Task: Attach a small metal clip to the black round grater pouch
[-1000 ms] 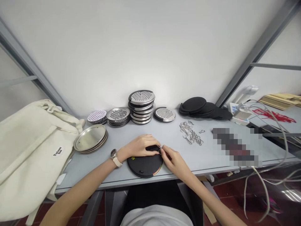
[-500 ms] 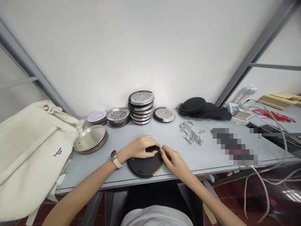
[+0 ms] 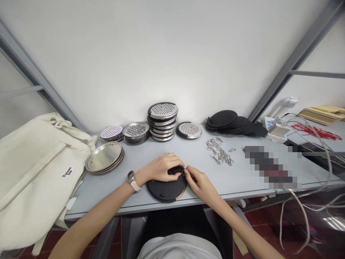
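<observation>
Gripping disc (image 3: 166, 190) w/ L hand (image 3: 163, 168): thumb bent on near side of far rim, fingers curled over beyond. Pinching ring (image 3: 183, 172) at disc's upper R edge w/ thumb & fingertips of R hand (image 3: 198, 181); exact contact partly hidden by fingers. Found disc lying flat on table (image 3: 231, 180), under L hand and just L of R hand, black on top, w/ small dark nub (image 3: 162, 195) toward near edge and bright coloured streak (image 3: 181, 194) on rim below R fingertips. Wearing watch (image 3: 131, 176) w/ pale strap on L wrist.

Noted straight beyond L hand: tall stack (image 3: 162, 112) of graters, metal w/ black rims. Noted L of same: low stack (image 3: 135, 131) and whiter-topped stack (image 3: 111, 133). Noted beyond R hand, just R of tall stack: single grater (image 3: 190, 129), flat. Noted well L of L hand: metal plates (image 3: 104, 157), piled; farther L, cream bag (image 3: 40, 180) w/ round label.

Noted R of and beyond R hand: silver clips (image 3: 221, 155), heaped loose, w/ one set apart on R; behind those, black pads (image 3: 226, 119), overlapping, near wall (image 3: 134, 54). Noted farther R: pixelated dark item (image 3: 269, 171), can't ID; beyond, red cords (image 3: 315, 131) & boards (image 3: 320, 116).
</observation>
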{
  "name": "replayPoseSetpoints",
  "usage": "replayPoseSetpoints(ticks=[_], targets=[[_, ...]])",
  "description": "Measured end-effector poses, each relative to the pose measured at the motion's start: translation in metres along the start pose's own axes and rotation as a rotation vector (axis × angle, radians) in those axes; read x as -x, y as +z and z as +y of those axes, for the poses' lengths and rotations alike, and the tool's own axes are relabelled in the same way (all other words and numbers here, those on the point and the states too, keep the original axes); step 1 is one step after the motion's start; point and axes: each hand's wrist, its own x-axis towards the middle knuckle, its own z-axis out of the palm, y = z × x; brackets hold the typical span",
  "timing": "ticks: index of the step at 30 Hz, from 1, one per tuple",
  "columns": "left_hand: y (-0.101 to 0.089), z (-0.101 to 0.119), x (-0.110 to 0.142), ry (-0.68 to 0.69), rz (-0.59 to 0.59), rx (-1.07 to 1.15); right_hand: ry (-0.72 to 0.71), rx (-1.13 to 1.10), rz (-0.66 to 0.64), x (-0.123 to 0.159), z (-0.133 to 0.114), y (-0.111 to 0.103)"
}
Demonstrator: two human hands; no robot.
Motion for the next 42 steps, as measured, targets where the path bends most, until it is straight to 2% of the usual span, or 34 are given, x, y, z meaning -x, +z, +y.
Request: replayPoseSetpoints(ticks=[12,24,27,34,42], targets=[[0.001,-0.004,0.001,-0.028,0.002,-0.008,0.003,0.038,0.012,-0.001,-0.001,0.000],[0.000,-0.011,0.000,-0.036,-0.033,0.092,-0.016,0.054,0.024,-0.001,-0.008,-0.003],[0.001,-0.011,0.000,-0.028,-0.034,0.067,0.013,0.031,0.038,0.000,-0.007,-0.003],[0.000,-0.009,0.000,0.010,-0.045,-0.031,0.157,-0.082,0.174,0.001,-0.006,0.000],[0.002,-0.012,0.000,0.027,-0.055,-0.065,0.024,0.008,0.074,0.001,-0.009,0.001]])
